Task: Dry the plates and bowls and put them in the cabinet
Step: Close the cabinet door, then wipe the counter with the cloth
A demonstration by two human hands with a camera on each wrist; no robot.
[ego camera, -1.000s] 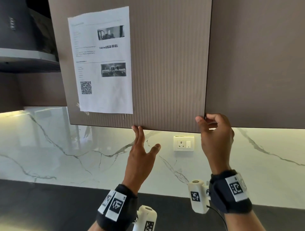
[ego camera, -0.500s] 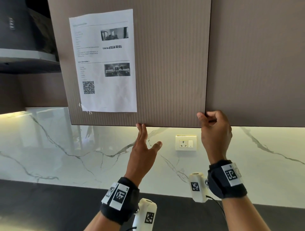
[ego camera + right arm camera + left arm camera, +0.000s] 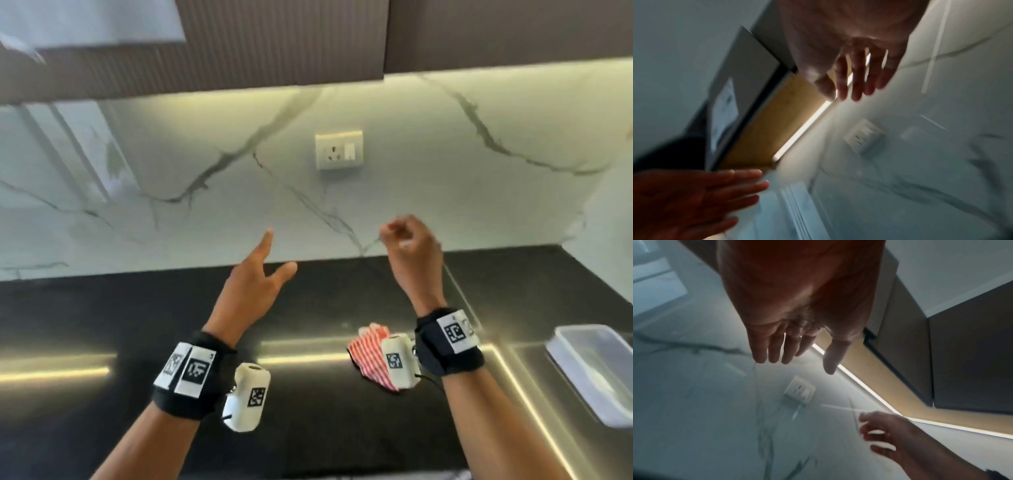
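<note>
step: between dishes, I judge; both your hands are below the cabinet [image 3: 274, 44], touching nothing.
left hand [image 3: 251, 291]: fingers straight and spread, empty.
right hand [image 3: 411, 250]: fingers loosely curled, empty.
plates, bowls: 0 in view.
next: you likely need the striped cloth [image 3: 368, 356] on the counter [image 3: 102, 308].
container: 1 clear box [image 3: 561, 356] at right, contents unclear.

Two hands, left hand [image 3: 250, 291] at seven o'clock and right hand [image 3: 411, 253] at three; two cabinet doors [image 3: 274, 44] at twelve; one wall socket [image 3: 339, 150]; one striped cloth [image 3: 368, 359] at five; one clear container [image 3: 592, 373] at four.
</note>
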